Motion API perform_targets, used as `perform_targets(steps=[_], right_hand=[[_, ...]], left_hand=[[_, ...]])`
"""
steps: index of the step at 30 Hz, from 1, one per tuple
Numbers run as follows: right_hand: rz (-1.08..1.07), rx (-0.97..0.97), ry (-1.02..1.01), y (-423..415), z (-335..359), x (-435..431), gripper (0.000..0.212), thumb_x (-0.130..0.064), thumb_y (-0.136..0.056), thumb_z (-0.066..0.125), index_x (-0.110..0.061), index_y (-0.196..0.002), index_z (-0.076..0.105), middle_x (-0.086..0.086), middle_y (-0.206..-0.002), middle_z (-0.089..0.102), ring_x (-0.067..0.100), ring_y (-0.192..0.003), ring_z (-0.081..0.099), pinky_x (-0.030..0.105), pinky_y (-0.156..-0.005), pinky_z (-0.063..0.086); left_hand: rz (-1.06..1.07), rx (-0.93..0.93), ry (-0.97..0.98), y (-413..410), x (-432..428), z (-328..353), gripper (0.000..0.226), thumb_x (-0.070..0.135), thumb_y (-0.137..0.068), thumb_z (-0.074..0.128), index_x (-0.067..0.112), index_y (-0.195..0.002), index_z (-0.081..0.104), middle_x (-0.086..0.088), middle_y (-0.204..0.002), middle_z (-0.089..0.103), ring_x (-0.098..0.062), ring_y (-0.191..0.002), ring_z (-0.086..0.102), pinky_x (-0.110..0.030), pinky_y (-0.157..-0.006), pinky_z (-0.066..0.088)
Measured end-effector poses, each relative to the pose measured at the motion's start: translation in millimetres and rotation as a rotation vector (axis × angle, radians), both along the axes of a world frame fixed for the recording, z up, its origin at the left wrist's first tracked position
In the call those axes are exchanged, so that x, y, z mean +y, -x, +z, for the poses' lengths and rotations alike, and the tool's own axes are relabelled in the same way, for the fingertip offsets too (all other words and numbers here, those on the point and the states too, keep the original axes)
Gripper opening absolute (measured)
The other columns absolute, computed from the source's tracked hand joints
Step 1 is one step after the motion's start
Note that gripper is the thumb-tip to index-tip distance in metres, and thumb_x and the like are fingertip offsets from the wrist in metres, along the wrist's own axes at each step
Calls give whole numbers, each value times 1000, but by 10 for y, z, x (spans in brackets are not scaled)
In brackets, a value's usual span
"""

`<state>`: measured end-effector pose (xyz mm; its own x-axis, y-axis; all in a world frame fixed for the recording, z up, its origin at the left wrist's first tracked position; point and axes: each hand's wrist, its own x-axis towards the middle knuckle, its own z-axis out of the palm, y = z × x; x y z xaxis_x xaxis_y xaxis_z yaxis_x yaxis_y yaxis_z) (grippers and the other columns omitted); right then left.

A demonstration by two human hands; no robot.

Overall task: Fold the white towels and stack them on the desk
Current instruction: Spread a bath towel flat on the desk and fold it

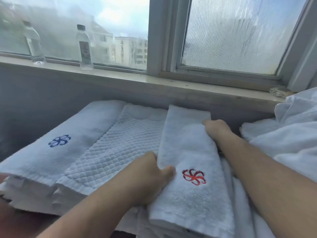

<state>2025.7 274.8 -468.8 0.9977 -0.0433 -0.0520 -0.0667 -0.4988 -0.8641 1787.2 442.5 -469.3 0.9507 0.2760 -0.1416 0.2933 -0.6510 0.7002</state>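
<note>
**Both hands on the red-logo towel**

I have the red-logo towel [187,152] folded into a long strip that runs from near me toward the window wall. My left hand [151,176] pinches its left long edge, thumb on top beside the red logo [194,176], fingers tucked under the fold. My right hand [217,128] grips the right long edge farther up the strip, fingers curled over onto the top. The near short edge of this towel shows its hem band, and the far short edge stops just short of the wall below the sill [120,75].

Touching this towel's left edge lies the quilted towel [120,148], flat and folded, and beyond that, still to the left of the red-logo towel, the blue-logo towel [68,134], also folded, its far end close to the wall. Both sit on more folded white layers. Under the red-logo towel there are further white towels, their edges showing to its right and near end. To its right, past my right forearm, loose white cloth [288,134] is heaped up and crowds that side. The only bare strip near the towel is the narrow gap along the wall beyond its far edge.

A sliver of brown desk [25,225] shows well to the left of the towel, at the near corner. Above the towel, on the sill, stand two clear bottles [84,47], both off to its left, in front of a hazy window [231,35].
</note>
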Motion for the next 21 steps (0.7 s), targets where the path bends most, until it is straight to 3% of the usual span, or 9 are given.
perform_targets(steps=[3,6,8,11,14,17,18,21], right_hand=[[-21,-36,36,48,-10,-55,30,-29,-95,52,-1,-102,61,10,-97,66,33,-92,64,37,-79,50],[19,-83,11,88,-51,-78,30,-32,-95,51,-4,-97,63,5,-91,66,23,-80,63,30,-63,44],[39,-126,27,101,-47,-49,30,-33,-96,51,-5,-98,62,3,-89,64,16,-75,59,27,-58,38],[53,-112,91,108,-24,-12,27,-32,-99,50,-6,-100,58,4,-92,63,15,-73,54,30,-63,37],[-43,-244,213,138,-37,0,34,-31,-97,54,-5,-119,55,13,-117,59,28,-94,56,33,-77,40],[10,-650,422,181,17,42,40,-32,-95,55,-17,-132,60,13,-134,51,32,-124,49,40,-103,40],[127,-665,450,181,61,94,40,-36,-96,53,-22,-133,62,9,-140,50,29,-131,46,41,-110,37],[464,-389,620,129,80,319,51,-52,-101,38,-34,-146,51,-3,-163,32,20,-151,26,42,-124,17]], left_hand=[[33,-24,-124,18,11,4,59,66,-85,61,35,-133,45,19,-103,54,-8,-90,51,-24,-68,37],[59,-87,-302,36,-37,-32,70,70,-83,56,37,-141,35,10,-126,59,-15,-105,56,-28,-74,40],[51,-148,-429,31,-59,-31,66,70,-83,52,42,-139,33,10,-125,57,-16,-114,54,-33,-81,42],[-18,-267,-486,-38,-68,-8,60,62,-88,52,43,-143,36,14,-137,47,-13,-130,40,-34,-100,41],[-177,-290,-459,-109,-150,-53,68,68,-92,39,41,-153,29,14,-160,25,-8,-147,15,-35,-119,19],[-252,-173,-436,-96,-231,-195,98,89,-77,23,38,-159,8,15,-168,-2,-5,-153,-5,-34,-124,0],[-243,-167,-449,-82,-233,-243,106,93,-71,18,38,-159,3,16,-167,-7,-5,-153,-8,-35,-125,-3],[-208,-166,-479,-47,-214,-314,116,97,-57,6,40,-158,-5,19,-166,-14,-2,-151,-14,-37,-125,-8]])
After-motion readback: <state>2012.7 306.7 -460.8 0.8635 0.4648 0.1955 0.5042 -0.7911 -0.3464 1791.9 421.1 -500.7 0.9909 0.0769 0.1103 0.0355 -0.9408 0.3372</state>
